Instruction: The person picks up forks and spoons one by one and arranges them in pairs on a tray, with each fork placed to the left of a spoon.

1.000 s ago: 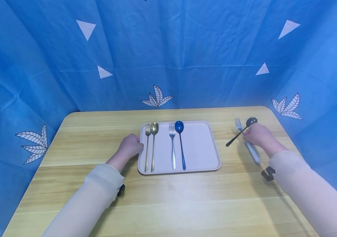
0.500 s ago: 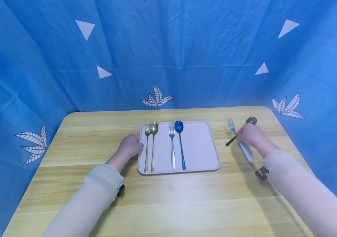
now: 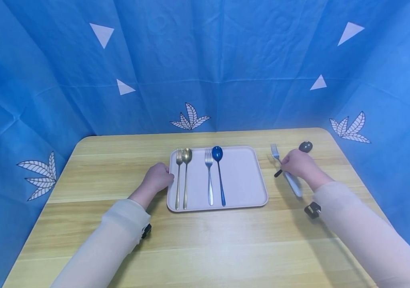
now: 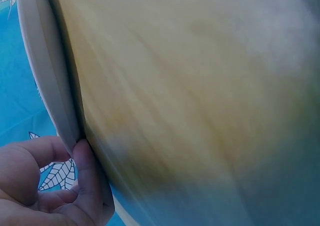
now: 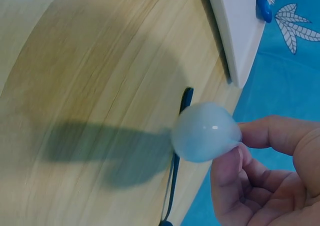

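Note:
In the head view, my left hand (image 3: 157,178) pinches the left rim of a pale pink tray (image 3: 242,180) between thumb and fingers. My right hand (image 3: 300,163), right of the tray, pinches a fork (image 3: 293,185) with a pale, thick handle and metal tines. The handle's rounded end points at the camera in the right wrist view, its shadow falling on the table. A dark spoon (image 3: 306,146) lies beneath that hand, its middle hidden. On the tray rest a gold fork (image 3: 179,176), a gold spoon (image 3: 186,176), a silver fork (image 3: 210,176) and a blue spoon (image 3: 221,172).
The tray stands on a light wooden table (image 3: 205,248) with rounded back corners. A blue curtain (image 3: 262,60) with white triangles and leaves hangs behind and at both sides. Bare tray surface shows right of the blue spoon and between the two pairs.
My right hand has carried the pale-handled fork leftward, toward the tray, across the dark spoon. That spoon has stayed in place, as have my left hand and the tray.

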### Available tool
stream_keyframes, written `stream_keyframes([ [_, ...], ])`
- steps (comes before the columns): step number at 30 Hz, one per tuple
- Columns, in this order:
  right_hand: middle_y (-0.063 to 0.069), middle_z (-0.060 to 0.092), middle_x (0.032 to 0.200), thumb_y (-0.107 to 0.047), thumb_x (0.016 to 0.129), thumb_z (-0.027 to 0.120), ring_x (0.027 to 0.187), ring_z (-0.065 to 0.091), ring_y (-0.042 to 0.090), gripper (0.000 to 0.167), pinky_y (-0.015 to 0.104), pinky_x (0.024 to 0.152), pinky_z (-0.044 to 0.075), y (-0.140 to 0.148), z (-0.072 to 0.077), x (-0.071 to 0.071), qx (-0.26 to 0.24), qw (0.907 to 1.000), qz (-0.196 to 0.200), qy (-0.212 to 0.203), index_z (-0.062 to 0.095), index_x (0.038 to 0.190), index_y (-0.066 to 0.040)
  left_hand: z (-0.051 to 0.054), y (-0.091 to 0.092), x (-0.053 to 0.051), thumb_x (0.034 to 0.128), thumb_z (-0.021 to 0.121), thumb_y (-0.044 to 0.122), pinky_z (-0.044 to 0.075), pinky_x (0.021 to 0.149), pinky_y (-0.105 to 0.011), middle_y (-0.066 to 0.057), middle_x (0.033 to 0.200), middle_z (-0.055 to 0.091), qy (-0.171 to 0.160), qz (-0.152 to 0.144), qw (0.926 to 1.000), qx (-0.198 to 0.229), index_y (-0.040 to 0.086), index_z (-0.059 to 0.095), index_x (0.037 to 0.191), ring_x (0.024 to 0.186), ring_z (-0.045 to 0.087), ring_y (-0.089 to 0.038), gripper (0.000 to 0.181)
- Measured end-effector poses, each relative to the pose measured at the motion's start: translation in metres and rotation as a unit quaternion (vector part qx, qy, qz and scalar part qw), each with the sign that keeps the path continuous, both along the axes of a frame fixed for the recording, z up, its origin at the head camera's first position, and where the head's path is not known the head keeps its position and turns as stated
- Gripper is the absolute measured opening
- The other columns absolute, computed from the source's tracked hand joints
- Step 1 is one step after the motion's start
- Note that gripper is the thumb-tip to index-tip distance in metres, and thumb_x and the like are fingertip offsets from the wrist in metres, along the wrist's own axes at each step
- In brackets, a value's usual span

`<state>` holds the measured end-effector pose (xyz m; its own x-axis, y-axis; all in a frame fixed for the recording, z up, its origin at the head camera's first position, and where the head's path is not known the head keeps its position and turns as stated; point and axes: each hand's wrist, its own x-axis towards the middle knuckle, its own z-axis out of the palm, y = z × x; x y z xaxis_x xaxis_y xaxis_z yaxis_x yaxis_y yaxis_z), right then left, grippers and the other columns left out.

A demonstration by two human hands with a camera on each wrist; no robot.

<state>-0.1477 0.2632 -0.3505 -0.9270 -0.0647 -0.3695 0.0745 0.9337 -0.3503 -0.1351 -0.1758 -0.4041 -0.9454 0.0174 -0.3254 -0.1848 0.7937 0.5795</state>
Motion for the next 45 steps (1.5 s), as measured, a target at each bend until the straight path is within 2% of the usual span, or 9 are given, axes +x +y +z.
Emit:
stream_keyframes([
  [3, 0.023, 0.070, 0.108, -0.013, 0.090, 0.065, 0.081, 0.066, 0.026, 0.027, 0.045, 0.078, 0.053, -0.005, -0.001, -0.001, -0.003, 1.0000, 0.004, 0.001, 0.070, 0.110, 0.005, 0.000, 0.000, 0.000, 0.0835, 0.051, 0.006, 0.032, 0.047, -0.029, 0.002, 0.052, 0.034, -0.004, 0.002, 1.0000, 0.002, 0.012, 0.040, 0.058, 0.049, 0.036, -0.016, 0.029],
  [11, 0.020, 0.072, 0.104, -0.014, 0.089, 0.064, 0.075, 0.064, 0.022, 0.022, 0.043, 0.077, 0.052, -0.013, -0.006, 0.000, -0.013, 0.9999, 0.009, 0.006, 0.074, 0.102, 0.000, 0.000, -0.001, -0.001, 0.0836, 0.052, 0.007, 0.034, 0.050, -0.030, 0.001, 0.055, 0.034, -0.006, 0.005, 1.0000, -0.001, 0.012, 0.041, 0.060, 0.052, 0.037, -0.017, 0.027],
  [18, 0.006, 0.068, 0.080, -0.013, 0.086, 0.064, 0.067, 0.055, 0.019, 0.014, 0.035, 0.067, 0.047, -0.020, -0.010, -0.002, -0.013, 0.9997, 0.021, 0.010, 0.074, 0.084, -0.004, 0.000, 0.000, 0.001, 0.0827, 0.053, 0.006, 0.033, 0.050, -0.030, 0.001, 0.055, 0.034, -0.001, 0.008, 1.0000, -0.002, 0.012, 0.040, 0.060, 0.052, 0.037, -0.017, 0.027],
  [22, 0.009, 0.070, 0.085, -0.013, 0.086, 0.065, 0.072, 0.059, 0.021, 0.015, 0.037, 0.071, 0.049, -0.026, -0.009, -0.002, -0.019, 0.9996, 0.018, 0.009, 0.074, 0.091, -0.002, 0.000, 0.000, 0.000, 0.0818, 0.052, 0.005, 0.032, 0.049, -0.030, 0.002, 0.053, 0.033, -0.003, 0.007, 1.0000, 0.000, 0.012, 0.040, 0.058, 0.051, 0.036, -0.016, 0.027],
  [27, 0.018, 0.071, 0.104, -0.014, 0.087, 0.066, 0.083, 0.064, 0.027, 0.024, 0.045, 0.082, 0.051, -0.033, -0.009, -0.003, -0.020, 0.9997, 0.011, 0.006, 0.072, 0.104, 0.002, 0.001, -0.001, -0.001, 0.0823, 0.052, 0.006, 0.032, 0.049, -0.030, 0.002, 0.053, 0.033, -0.010, 0.005, 0.9999, 0.003, 0.012, 0.040, 0.059, 0.050, 0.036, -0.016, 0.027],
  [45, 0.015, 0.071, 0.098, -0.015, 0.088, 0.066, 0.077, 0.061, 0.023, 0.023, 0.037, 0.073, 0.050, -0.057, -0.007, -0.003, -0.016, 0.9998, 0.012, -0.007, 0.072, 0.104, 0.002, 0.001, -0.001, -0.001, 0.0809, 0.051, 0.005, 0.031, 0.047, -0.029, 0.002, 0.053, 0.033, -0.008, 0.004, 0.9999, 0.011, 0.013, 0.040, 0.058, 0.049, 0.034, -0.016, 0.026],
])
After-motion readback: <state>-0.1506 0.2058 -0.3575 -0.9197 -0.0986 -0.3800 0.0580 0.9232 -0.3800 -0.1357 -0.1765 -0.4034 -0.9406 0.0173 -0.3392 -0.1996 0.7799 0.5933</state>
